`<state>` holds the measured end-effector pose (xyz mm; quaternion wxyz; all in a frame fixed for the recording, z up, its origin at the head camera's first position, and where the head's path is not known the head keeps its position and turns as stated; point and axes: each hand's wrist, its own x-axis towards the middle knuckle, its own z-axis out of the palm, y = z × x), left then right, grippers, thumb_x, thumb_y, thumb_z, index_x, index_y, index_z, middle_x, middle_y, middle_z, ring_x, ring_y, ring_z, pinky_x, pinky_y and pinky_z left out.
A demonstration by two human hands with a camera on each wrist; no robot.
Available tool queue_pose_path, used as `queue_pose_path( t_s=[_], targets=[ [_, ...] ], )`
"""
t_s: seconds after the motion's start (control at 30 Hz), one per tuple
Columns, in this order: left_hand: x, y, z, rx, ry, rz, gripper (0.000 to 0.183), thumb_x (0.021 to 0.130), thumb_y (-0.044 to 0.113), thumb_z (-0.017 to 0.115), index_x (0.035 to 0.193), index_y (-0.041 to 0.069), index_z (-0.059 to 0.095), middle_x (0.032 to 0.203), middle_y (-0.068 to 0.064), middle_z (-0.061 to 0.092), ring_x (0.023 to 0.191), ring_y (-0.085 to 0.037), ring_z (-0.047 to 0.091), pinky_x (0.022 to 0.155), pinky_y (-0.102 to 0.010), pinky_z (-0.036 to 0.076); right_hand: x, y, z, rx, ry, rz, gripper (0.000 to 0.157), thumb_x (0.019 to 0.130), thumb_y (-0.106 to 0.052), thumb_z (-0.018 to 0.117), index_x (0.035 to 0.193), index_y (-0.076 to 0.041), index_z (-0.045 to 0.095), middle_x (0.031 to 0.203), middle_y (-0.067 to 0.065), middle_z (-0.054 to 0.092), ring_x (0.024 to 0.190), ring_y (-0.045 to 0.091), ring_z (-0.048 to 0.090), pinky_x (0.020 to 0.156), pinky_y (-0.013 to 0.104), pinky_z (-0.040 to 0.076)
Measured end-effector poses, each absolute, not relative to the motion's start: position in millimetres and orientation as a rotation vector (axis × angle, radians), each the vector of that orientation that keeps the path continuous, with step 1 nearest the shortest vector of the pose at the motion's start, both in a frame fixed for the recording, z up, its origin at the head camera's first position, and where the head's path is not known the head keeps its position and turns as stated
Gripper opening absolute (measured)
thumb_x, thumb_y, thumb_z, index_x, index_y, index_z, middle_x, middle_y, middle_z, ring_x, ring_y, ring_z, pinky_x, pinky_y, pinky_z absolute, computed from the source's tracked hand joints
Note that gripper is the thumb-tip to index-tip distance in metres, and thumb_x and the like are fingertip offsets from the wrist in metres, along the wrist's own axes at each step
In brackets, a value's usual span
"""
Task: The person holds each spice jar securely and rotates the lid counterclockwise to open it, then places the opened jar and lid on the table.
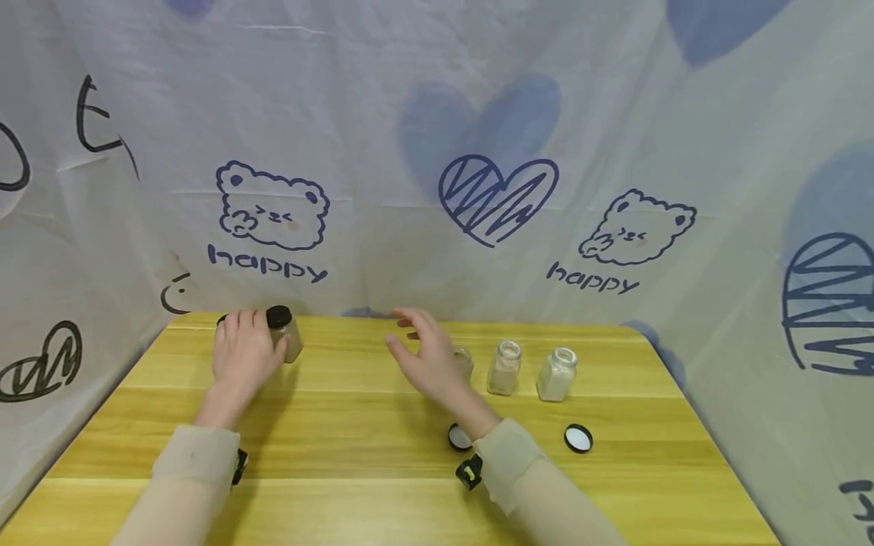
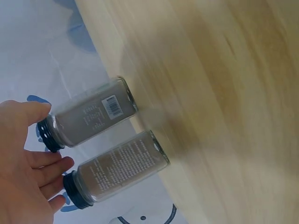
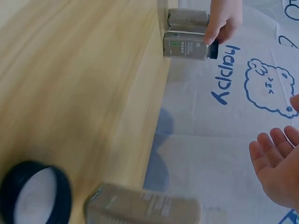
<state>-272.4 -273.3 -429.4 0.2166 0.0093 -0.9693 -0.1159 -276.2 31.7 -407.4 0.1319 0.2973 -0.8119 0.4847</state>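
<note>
My left hand (image 1: 244, 350) is at two glass jars with black caps at the table's back left. In the left wrist view, thumb and fingers sit around the black cap of the barcoded jar (image 2: 96, 114); the fingertips lie beside the cap of the second jar (image 2: 124, 169). Both jars stand upright, filled with brownish-grey contents. My right hand (image 1: 432, 356) is raised, fingers spread and holding nothing, partly in front of an uncapped jar (image 1: 463, 362). Two more uncapped jars, one in the middle (image 1: 504, 370) and one at the right (image 1: 556, 376), stand beside it with pale contents.
Two black caps, one near my right wrist (image 1: 459, 437) and one farther right (image 1: 578, 438), lie with white insides up on the wooden table (image 1: 355, 485). A printed cloth (image 1: 382, 152) hangs behind the table's back edge and along both sides.
</note>
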Motion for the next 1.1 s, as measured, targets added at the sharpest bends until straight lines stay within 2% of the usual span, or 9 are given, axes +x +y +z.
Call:
queue_pose_path(
  t_s=[0.33, 0.57, 0.73, 1.1],
  targets=[
    [-275, -278, -434, -0.032, -2.682, -0.278, 0.060, 0.097, 0.027, 0.070, 0.129, -0.020, 0.052, 0.125, -0.039, 0.055, 0.123, -0.053, 0.044, 0.113, -0.064, 0.032, -291, 0, -397, 0.903, -2.472, 1.395, 0.046, 0.105, -0.022, 0.064, 0.146, -0.005, 0.055, 0.144, 0.010, 0.058, 0.127, 0.027, 0.059, 0.106, 0.036, 0.052],
    [-273, -271, -433, -0.082, -2.713, -0.279, 0.061, 0.099, 0.030, 0.069, 0.135, -0.016, 0.052, 0.133, -0.035, 0.055, 0.130, -0.051, 0.042, 0.116, -0.064, 0.030, -303, -18, -398, 0.898, -2.565, 1.340, 0.046, 0.104, -0.022, 0.064, 0.147, -0.005, 0.055, 0.142, 0.008, 0.060, 0.127, 0.024, 0.059, 0.106, 0.037, 0.052],
    [-273, -263, -434, -0.132, -2.724, -0.293, 0.061, 0.099, 0.029, 0.070, 0.138, -0.014, 0.052, 0.137, -0.032, 0.055, 0.133, -0.050, 0.042, 0.118, -0.064, 0.029, -309, -30, -399, 0.920, -2.673, 1.249, 0.047, 0.105, -0.024, 0.062, 0.148, -0.007, 0.055, 0.144, 0.007, 0.059, 0.128, 0.024, 0.058, 0.106, 0.033, 0.051],
    [-274, -237, -435, -0.275, -2.717, -0.295, 0.059, 0.097, 0.028, 0.075, 0.136, -0.010, 0.056, 0.134, -0.027, 0.059, 0.130, -0.046, 0.048, 0.115, -0.060, 0.036, -323, -52, -407, 0.906, -2.780, 1.164, 0.046, 0.105, -0.023, 0.063, 0.146, -0.005, 0.056, 0.144, 0.010, 0.060, 0.128, 0.027, 0.060, 0.104, 0.037, 0.054]
  ],
)
